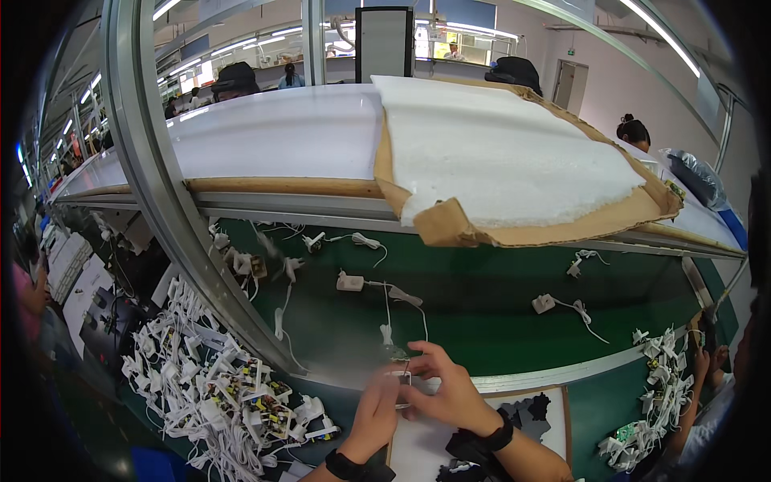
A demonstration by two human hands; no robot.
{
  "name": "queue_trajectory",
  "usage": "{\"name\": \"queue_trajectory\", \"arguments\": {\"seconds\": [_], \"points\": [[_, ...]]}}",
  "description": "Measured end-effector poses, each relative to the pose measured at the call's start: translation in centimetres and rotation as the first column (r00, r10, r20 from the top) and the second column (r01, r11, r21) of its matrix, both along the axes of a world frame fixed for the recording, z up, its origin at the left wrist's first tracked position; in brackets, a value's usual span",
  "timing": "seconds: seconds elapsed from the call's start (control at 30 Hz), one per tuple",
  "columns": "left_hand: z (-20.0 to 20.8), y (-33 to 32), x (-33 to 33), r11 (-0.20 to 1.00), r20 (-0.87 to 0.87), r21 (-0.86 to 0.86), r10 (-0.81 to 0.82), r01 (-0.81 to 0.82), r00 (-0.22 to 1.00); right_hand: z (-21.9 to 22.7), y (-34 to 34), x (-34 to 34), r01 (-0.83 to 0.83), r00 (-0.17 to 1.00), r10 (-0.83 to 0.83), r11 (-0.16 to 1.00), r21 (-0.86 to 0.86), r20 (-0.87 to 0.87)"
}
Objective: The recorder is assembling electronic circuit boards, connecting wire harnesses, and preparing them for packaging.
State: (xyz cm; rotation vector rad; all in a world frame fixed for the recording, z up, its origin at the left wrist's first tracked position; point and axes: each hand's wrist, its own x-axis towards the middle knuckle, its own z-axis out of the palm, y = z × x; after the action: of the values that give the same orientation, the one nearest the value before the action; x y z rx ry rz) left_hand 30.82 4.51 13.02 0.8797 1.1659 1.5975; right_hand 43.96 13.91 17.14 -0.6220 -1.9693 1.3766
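Head view: left hand (376, 408) and right hand (446, 386) both pinch one small white plastic adapter unit (399, 377) at the conveyor edge. Big heap of white corded adapter units (217, 386) left, likely unprocessed. Few corded units ride the green conveyor belt (482, 297) beyond.

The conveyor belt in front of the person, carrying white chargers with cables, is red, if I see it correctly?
Not quite: the head view shows the conveyor belt is dark green, not red. It does carry white chargers with cables, in front of the person.
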Motion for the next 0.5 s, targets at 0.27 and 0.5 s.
{"name": "queue_trajectory", "arguments": {"seconds": [0.27, 0.5], "points": [[1.7, -0.4, 0.2, 0.971, -0.239, -0.238, -0.077, 0.019, 0.968, -0.3, 0.8, 0.7, -0.064, 0.979, -0.056, 0.829, -0.556, -0.196], [-3.4, 0.5, -1.6, 0.943, -0.668, 0.111, 0.305, -0.315, 0.678, 1.5, -0.6, 0.5, -0.026, 0.999, 0.019, 0.965, 0.260, 0.033]]}}
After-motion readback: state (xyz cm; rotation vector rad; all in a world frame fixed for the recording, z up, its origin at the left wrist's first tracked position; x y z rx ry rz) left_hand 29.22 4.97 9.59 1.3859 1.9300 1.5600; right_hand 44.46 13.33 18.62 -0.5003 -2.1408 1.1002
